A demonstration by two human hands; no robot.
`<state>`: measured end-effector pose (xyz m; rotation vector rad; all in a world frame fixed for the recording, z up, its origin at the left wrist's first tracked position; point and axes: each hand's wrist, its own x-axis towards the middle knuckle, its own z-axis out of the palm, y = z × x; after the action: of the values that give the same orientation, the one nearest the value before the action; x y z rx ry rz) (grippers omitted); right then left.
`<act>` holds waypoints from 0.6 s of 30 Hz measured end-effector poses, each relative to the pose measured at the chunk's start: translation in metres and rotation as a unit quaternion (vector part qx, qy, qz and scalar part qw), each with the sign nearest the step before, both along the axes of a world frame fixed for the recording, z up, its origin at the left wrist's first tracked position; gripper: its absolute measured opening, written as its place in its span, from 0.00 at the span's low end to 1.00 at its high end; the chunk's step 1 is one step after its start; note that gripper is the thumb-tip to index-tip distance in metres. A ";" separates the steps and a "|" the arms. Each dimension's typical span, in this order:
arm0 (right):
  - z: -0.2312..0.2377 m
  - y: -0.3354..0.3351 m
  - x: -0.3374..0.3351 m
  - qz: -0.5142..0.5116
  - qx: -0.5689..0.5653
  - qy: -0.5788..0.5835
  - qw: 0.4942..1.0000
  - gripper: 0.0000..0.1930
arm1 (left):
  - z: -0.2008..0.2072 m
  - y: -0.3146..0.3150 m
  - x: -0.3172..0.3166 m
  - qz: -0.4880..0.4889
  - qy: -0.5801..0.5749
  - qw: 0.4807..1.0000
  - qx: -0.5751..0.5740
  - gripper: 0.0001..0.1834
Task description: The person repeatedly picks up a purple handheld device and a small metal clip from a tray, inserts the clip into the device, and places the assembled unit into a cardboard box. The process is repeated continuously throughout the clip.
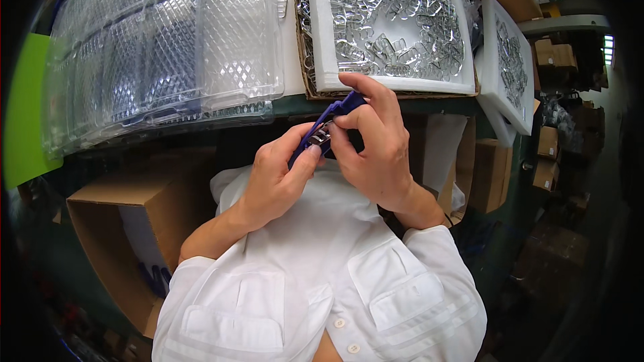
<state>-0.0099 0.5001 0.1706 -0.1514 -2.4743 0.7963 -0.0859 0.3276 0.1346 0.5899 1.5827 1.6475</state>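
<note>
A long, narrow blue plastic piece [348, 102] is held at a slant in front of my chest, its upper end pointing right. My left hand [274, 173] is closed round its lower end, thumb on the near side. Against its middle sits a small shiny metal clip [320, 137]. My right hand [379, 144] is closed in a pinch at the clip, thumb and forefinger tips together there. The fingers partly cover the clip, so how it sits in the blue piece is hidden. Beyond my hands, a white foam tray [396, 83] holds many loose metal clips [429, 17].
Clear plastic lidded cases [235, 33] lie on the bench at far left. A second foam tray [493, 87] with clips leans at the right. Below the bench edge stand an open cardboard box [134, 188] with blue pieces inside, left, and more boxes [488, 174], right.
</note>
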 end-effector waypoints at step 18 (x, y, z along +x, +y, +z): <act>-0.014 0.003 0.008 -0.039 -0.292 -0.102 0.950 0.13 | -0.010 0.015 0.001 0.041 0.053 0.995 -0.072 0.11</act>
<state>-0.0019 0.5036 0.1569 -0.5640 -2.3197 1.5224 -0.0849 0.3428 0.1245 0.5509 1.8070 1.5686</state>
